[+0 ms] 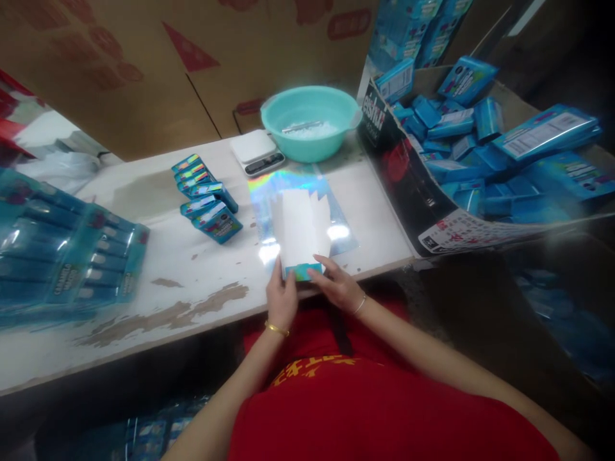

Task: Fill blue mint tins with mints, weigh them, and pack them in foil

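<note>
Your left hand (281, 298) and right hand (336, 285) both hold the small carton (300, 234) at the near edge of the tabletop (144, 256), each grip closed on its blue lower end while the white inner flaps stand open and point away from you. The carton rests over a holographic sheet (269, 192) lying flat beneath it. Keep the thumbs on the near corners and the fingers underneath, so that the walls stay square and the flaps do not crease. Press only on the printed end; the unfolded white panels look thin and will probably buckle under side pressure. Hold the carton low over the sheet rather than lifting it. To the left, a stack of finished boxes (206, 198) sits well apart from your hands. At the far side stand a scale (254, 152) and a teal bowl (310, 121), and a large box of blue packs (461, 153) lies at the right.
</note>
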Demonstrator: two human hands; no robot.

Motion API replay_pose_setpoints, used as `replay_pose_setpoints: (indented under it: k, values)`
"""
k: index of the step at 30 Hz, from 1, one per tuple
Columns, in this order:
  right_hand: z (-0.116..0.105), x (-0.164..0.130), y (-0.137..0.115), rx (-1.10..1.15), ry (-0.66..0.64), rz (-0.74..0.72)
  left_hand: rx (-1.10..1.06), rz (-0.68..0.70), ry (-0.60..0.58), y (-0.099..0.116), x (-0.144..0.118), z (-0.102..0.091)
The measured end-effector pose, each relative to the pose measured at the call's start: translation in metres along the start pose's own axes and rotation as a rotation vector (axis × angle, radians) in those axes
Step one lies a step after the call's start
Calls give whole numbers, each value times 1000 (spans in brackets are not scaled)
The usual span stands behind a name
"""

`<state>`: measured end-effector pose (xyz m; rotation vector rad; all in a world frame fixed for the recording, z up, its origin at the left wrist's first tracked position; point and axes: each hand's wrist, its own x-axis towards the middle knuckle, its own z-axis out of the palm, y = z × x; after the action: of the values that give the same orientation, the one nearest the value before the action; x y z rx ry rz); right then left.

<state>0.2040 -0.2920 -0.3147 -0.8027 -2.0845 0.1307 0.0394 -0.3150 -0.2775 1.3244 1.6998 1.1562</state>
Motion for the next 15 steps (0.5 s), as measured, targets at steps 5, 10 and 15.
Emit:
replay_pose_setpoints:
  k: [5,10,15]
  values:
    - [8,4,-11,111,123,246,47,-14,76,-2,13,2]
    - [7,12,-20,189,131,319,22,5,131,2,14,5]
    - [0,28,-30,287,177,484,-376,-84,182,29,15,10]
